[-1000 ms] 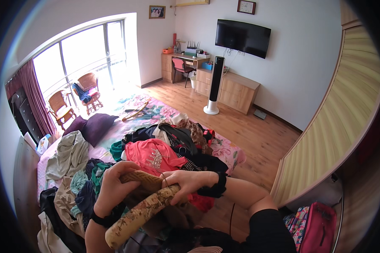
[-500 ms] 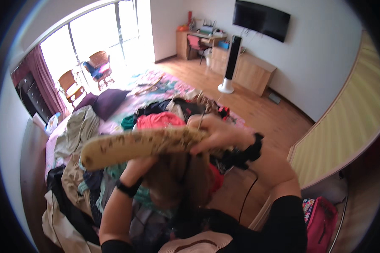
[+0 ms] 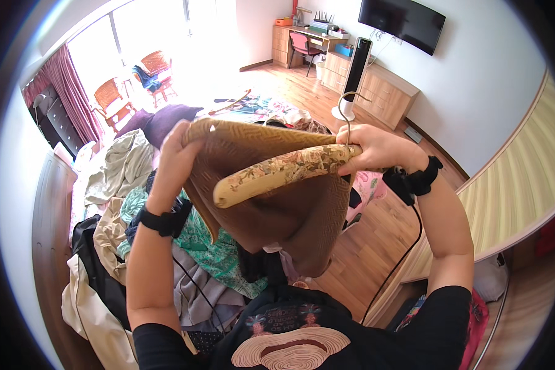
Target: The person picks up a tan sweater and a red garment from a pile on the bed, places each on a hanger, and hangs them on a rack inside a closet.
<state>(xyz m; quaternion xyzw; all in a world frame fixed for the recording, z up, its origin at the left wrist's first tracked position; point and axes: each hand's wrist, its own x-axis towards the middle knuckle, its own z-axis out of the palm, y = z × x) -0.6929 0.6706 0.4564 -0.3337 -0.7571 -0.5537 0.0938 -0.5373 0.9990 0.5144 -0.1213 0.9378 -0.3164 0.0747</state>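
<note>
My left hand (image 3: 177, 154), raised at the middle left, is closed on the upper edge of a brown garment (image 3: 259, 216) with a mustard-coloured ribbed face along its top. The cloth hangs slack between my hands. My right hand (image 3: 376, 148) pinches a cream padded hanger (image 3: 280, 174) with a floral pattern, close under its metal hook. The hanger's free end points left and lies against the garment's brown side, below the top edge. The garment's right upper corner meets my right fingers; whether they grip it too I cannot tell.
Heaped clothes cover the bed: a green patterned cloth (image 3: 219, 253), beige trousers (image 3: 122, 166) and a purple piece (image 3: 166, 120). Another hanger (image 3: 231, 103) lies at the far side. A yellow pleated panel (image 3: 499, 179) stands at the right. Beyond are a tower fan (image 3: 356, 74) and a cabinet (image 3: 385, 92).
My left hand has come up from under the hanger and lifted the garment's edge, spreading it wide. The hanger, held in my right hand, now lies across the brown cloth, its free end farther right.
</note>
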